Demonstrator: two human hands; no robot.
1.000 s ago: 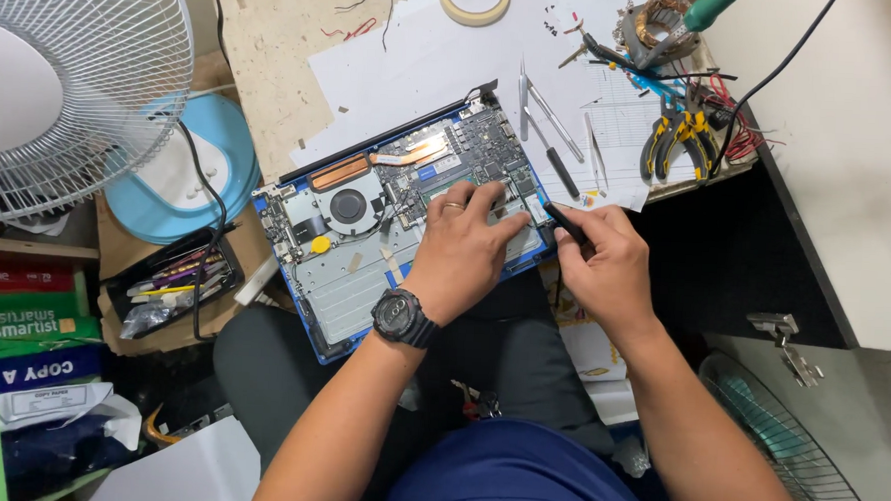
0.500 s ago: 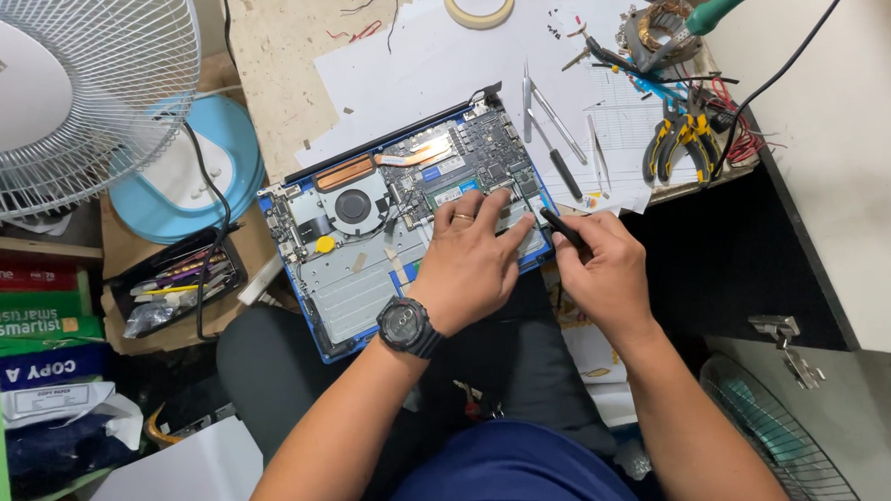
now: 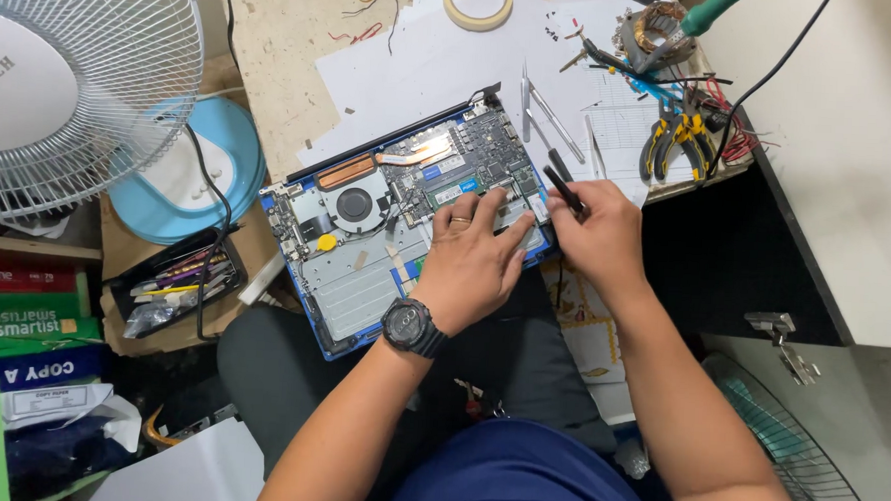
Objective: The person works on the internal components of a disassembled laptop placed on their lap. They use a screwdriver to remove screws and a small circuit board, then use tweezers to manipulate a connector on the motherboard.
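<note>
Left hand (image 3: 470, 262), fingers spread, presses flat on the opened blue laptop chassis with bare circuit board (image 3: 407, 214) overhanging the worktop's (image 3: 284, 43) front edge, steadying it. Right hand (image 3: 597, 232) pinches a slim black screwdriver (image 3: 563, 189) at the chassis's right corner.

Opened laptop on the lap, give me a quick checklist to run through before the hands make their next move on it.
1. Opened laptop steadied: ok, left hand presses flat on it.
2. Black tool gripped: ok, right hand holds it.
3. Tool tip on target: cannot tell, hidden by the hands.
4. Laptop fully supported: not ok, it overhangs the desk edge onto the lap.
5. Spare tweezers within reach: ok.
</note>
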